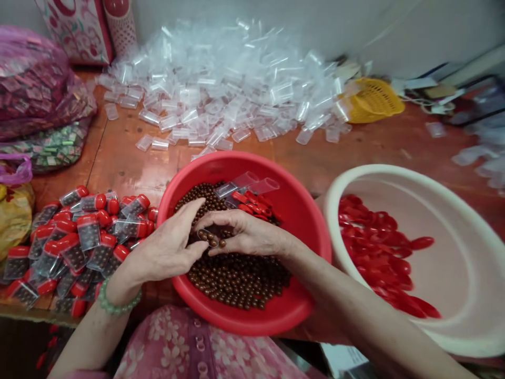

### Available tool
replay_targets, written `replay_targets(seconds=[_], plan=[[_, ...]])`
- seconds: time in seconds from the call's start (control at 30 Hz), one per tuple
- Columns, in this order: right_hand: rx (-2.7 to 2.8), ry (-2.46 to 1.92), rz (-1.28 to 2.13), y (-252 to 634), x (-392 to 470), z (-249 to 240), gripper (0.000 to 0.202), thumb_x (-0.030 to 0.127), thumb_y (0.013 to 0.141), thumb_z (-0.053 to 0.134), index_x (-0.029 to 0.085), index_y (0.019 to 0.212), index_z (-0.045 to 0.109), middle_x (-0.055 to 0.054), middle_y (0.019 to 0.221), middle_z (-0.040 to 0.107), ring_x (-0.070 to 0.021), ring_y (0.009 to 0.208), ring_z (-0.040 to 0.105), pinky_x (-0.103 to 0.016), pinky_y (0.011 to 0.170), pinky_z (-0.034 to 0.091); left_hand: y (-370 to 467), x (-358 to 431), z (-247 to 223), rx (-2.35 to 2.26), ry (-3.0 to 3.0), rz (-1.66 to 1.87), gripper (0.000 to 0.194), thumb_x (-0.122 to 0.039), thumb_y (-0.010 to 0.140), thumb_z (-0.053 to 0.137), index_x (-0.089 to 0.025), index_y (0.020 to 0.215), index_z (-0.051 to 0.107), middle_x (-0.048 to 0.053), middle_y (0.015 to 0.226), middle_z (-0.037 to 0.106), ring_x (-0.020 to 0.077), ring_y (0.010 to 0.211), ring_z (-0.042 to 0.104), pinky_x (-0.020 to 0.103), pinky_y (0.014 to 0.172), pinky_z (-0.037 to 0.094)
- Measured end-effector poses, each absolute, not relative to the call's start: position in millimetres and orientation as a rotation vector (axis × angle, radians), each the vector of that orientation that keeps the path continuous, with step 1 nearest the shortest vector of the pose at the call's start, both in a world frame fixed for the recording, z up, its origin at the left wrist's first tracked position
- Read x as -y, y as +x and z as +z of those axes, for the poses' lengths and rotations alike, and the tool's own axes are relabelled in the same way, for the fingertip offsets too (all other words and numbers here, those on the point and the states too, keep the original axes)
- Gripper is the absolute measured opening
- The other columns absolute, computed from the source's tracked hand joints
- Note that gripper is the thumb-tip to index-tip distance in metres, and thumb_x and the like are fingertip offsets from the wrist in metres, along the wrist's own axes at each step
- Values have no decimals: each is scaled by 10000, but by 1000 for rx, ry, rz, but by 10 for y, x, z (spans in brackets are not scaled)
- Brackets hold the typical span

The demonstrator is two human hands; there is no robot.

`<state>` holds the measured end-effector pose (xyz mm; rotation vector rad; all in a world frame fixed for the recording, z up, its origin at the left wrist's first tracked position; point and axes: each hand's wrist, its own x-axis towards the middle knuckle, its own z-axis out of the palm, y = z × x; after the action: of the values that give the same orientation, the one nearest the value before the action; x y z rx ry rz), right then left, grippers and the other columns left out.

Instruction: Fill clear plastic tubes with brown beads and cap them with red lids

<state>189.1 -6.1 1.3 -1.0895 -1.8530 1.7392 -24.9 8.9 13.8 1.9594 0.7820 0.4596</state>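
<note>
Over the left part of a red basin [311, 221], my two hands meet around a small clear container [208, 238] with brown balls at its mouth. My right hand [246, 231] has its fingers curled round the container. My left hand [173, 242], a green bead bracelet on its wrist, touches the container's near side with thumb and fingers parted. Many brown balls [240, 279] fill the basin's bottom. Red caps [256, 204] and a few clear containers [264, 185] lie on top of them at the back.
Filled, red-capped containers [89, 231] are piled at the left. Behind the basin spreads a heap of clear containers [236, 100], beside a yellow basket [374, 100]. A white basin [465, 263] with red caps [374, 247] stands right. Plastic bags [35, 89] sit far left.
</note>
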Motion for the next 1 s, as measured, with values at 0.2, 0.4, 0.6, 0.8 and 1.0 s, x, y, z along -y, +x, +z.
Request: replay_targets(seconds=[0.2, 0.4, 0.6, 0.8, 1.0], plan=[[1765, -1043, 1609, 1940, 98, 119, 302, 285, 824, 670, 190, 1111, 666, -36, 1058, 709, -170, 966, 656, -313, 899, 504, -56, -64, 19, -679, 1645, 486, 536, -243, 881, 573, -152, 1390, 433, 165, 1403, 532, 253, 1281, 537, 455, 1085, 436], [1799, -1127, 1344, 2045, 100, 182, 426, 228, 815, 673, 202, 1230, 584, -46, 1029, 706, -150, 858, 666, -288, 803, 536, 21, -54, 19, -841, 1534, 681, 399, -230, 883, 582, -183, 1278, 566, 99, 1261, 655, 223, 1160, 620, 393, 1033, 478], [1874, -1556, 924, 2460, 23, 186, 327, 215, 837, 605, 197, 1164, 610, -46, 1008, 704, -156, 802, 654, -294, 763, 522, 7, -44, 150, -843, 1544, 624, 226, -227, 854, 623, -175, 1071, 662, 81, 1038, 731, 187, 952, 682, 318, 876, 543], [2117, -2027, 648, 2662, 20, 129, 171, 203, 868, 538, 195, 967, 677, -56, 931, 735, -198, 836, 666, -291, 750, 479, 44, -70, 108, -869, 1603, 615, 161, -235, 886, 569, -163, 1013, 636, 78, 969, 720, 165, 863, 674, 292, 790, 552], [2348, -2177, 530, 2548, -14, -7, 186, 244, 905, 511, 155, 984, 653, -116, 966, 712, -246, 871, 658, -317, 723, 447, 36, -104, 92, -876, 1749, 619, 189, -186, 844, 623, -192, 1026, 673, 36, 944, 730, 145, 844, 678, 253, 779, 536]])
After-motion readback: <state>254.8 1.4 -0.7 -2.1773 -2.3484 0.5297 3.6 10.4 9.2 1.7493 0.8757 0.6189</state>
